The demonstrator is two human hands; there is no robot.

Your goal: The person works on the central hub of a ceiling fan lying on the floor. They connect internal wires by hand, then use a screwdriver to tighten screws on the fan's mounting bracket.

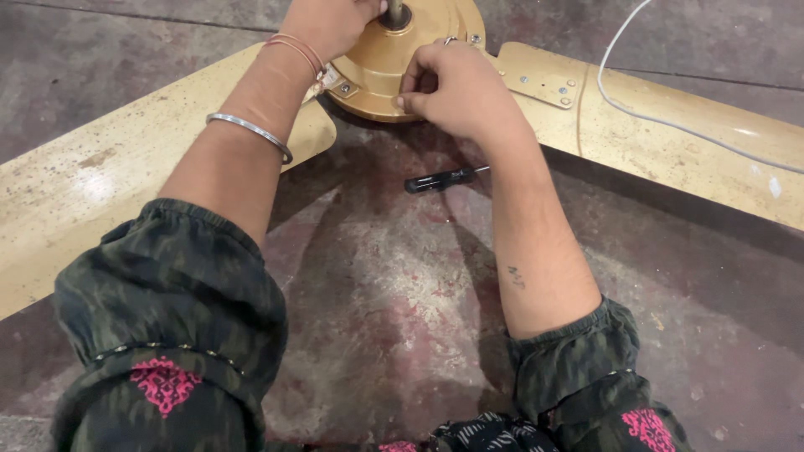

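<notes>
A cream ceiling fan lies on the floor, its gold motor hub [381,63] at the top centre with a metal shaft [394,12] sticking up. My left hand [327,23] grips the hub's top by the shaft. My right hand [456,88] rests on the hub's front rim, fingers curled and pinching at its edge; whether it holds a small part is hidden. One blade [92,184] runs left under my left forearm, another blade [670,138] runs right. A black-handled screwdriver [442,178] lies on the floor just below my right wrist.
A white cable [670,121] trails across the right blade towards the top edge. The worn, stained concrete floor [394,310] spreads between my forearms. My patterned dark sleeves fill the bottom corners.
</notes>
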